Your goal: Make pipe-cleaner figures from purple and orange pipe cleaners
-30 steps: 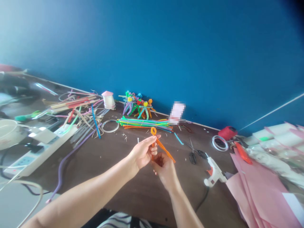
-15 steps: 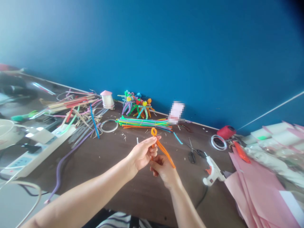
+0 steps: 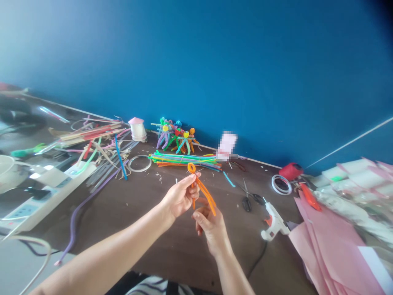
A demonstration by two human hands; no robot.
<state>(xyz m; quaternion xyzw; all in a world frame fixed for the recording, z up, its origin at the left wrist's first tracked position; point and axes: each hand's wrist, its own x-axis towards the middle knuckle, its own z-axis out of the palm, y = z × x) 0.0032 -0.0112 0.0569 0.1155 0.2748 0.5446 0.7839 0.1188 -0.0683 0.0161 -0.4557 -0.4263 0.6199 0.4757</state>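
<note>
An orange pipe cleaner [image 3: 206,194] is bent into a small loop at its top, with long strands hanging below. My left hand [image 3: 181,198] pinches it just under the loop, between thumb and fingers. Close below and to the right is my right hand [image 3: 213,227], its thumb and index finger apart and the other fingers curled. The longer strands slant down in front of that hand, and a shorter end hangs beneath my left fingers. Behind the hands lies a bundle of coloured pipe cleaners [image 3: 184,159].
Small pipe-cleaner figures [image 3: 176,135] stand against the blue wall. On the right are scissors [image 3: 247,200], a white glue gun [image 3: 274,221] and pink sheets [image 3: 325,246]. A power strip [image 3: 46,200], loose sticks and a purple pipe cleaner [image 3: 73,221] lie on the left.
My right hand has come away from the short lower end, its thumb and index finger parting. The loop and my left hand have shifted slightly left in view.
</note>
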